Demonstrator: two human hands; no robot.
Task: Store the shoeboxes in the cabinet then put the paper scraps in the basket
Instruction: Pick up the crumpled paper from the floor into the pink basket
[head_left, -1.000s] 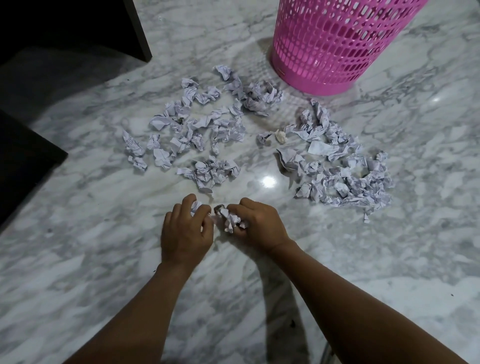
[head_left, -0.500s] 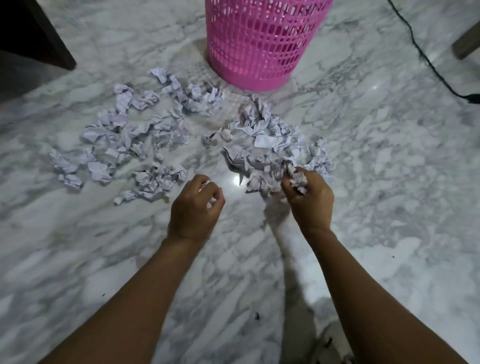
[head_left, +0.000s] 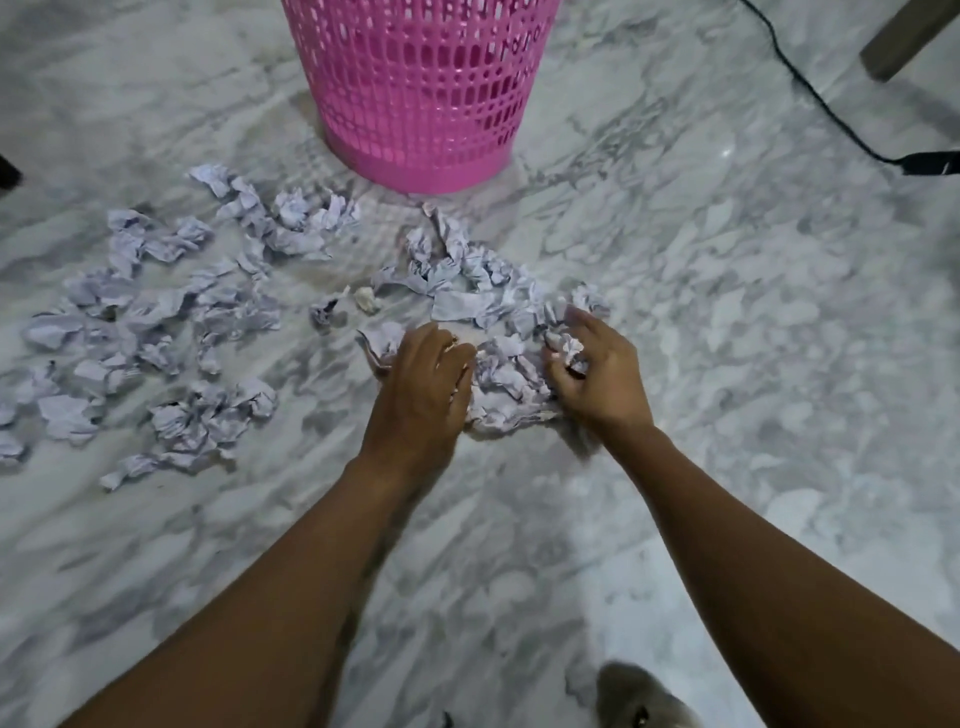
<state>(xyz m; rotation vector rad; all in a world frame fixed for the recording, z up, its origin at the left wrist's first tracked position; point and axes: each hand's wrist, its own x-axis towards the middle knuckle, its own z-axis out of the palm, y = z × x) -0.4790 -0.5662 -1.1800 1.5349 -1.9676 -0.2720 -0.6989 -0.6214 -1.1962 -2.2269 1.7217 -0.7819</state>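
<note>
On the glossy grey-veined marble floor (head_left: 727, 322) we find crumpled, creased paper scraps (head_left: 498, 384) heaped in a soft pile between both hands. The left hand (head_left: 421, 395) presses its curled fingers into the pile's edge; whether it grips anything we cannot tell. The right hand (head_left: 597, 374) closes around a wrinkled scrap. Just beyond stands the pink latticed plastic basket (head_left: 421, 104), round and tapering.

Grey-veined white marble floor (head_left: 727, 322), glossy, small light glint at right. Black cable (head_left: 810, 98) runs from top edge down right to black plug (head_left: 930, 163) lying on floor. Brown wooden furniture leg (head_left: 904, 36) at top right corner.
</note>
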